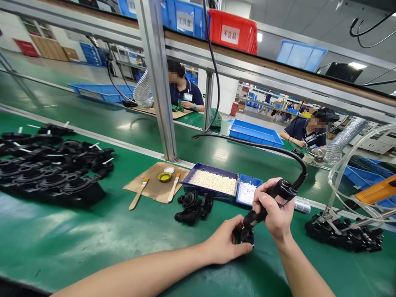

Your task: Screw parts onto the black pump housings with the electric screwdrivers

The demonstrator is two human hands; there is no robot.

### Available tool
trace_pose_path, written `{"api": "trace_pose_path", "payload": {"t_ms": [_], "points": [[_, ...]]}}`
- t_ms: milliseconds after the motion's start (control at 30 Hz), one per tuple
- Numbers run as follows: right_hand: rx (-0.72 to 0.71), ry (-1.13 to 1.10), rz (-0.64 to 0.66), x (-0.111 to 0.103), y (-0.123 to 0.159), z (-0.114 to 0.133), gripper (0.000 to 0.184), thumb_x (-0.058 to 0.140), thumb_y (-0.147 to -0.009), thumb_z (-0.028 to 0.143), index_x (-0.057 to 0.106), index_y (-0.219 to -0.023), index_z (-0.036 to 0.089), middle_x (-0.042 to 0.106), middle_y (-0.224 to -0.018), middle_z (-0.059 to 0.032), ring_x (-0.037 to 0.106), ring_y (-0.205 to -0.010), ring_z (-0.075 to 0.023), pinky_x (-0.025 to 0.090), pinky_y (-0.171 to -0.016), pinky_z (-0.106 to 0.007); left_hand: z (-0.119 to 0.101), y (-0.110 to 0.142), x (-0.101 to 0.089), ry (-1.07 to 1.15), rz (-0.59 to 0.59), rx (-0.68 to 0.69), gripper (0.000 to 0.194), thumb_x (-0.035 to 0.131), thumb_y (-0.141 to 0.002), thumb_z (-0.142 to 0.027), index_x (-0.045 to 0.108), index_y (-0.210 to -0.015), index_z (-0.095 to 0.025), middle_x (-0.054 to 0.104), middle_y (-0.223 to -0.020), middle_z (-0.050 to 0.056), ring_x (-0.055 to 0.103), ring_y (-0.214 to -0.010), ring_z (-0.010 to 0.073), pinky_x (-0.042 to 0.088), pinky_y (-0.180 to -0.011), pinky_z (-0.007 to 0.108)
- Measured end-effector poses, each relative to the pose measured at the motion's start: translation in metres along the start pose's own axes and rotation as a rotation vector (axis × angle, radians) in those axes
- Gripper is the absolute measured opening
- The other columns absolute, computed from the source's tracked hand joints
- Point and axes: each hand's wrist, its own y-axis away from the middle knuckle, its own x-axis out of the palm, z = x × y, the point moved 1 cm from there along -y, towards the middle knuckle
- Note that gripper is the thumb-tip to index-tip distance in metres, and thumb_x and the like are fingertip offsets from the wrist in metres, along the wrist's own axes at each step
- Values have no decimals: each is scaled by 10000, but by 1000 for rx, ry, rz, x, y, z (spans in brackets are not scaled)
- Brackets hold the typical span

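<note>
My right hand is wrapped round a black powered screwdriver whose thick black cable arcs up and left. Its tip points down onto a small black plastic part on the green belt. My left hand grips that part from the left and steadies it. Just behind sit a dark blue tray of small white pieces and a smaller blue tray of white pins.
A few loose black parts lie left of my hands; a big heap of black parts fills the far left. Brushes and a yellow cap rest on brown card. More black parts at right. Two people work across the line.
</note>
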Motion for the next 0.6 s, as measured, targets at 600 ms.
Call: {"api": "trace_pose_path", "payload": {"t_ms": [600], "points": [[25, -16, 21, 10, 3, -14, 118, 664, -889, 181, 551, -871, 212, 547, -644, 47, 458, -440, -98, 355, -407, -236, 14, -9, 0, 112, 3, 14, 461, 902, -697, -298, 667, -1064, -148, 708, -976, 59, 636, -882, 243, 492, -753, 327]]}}
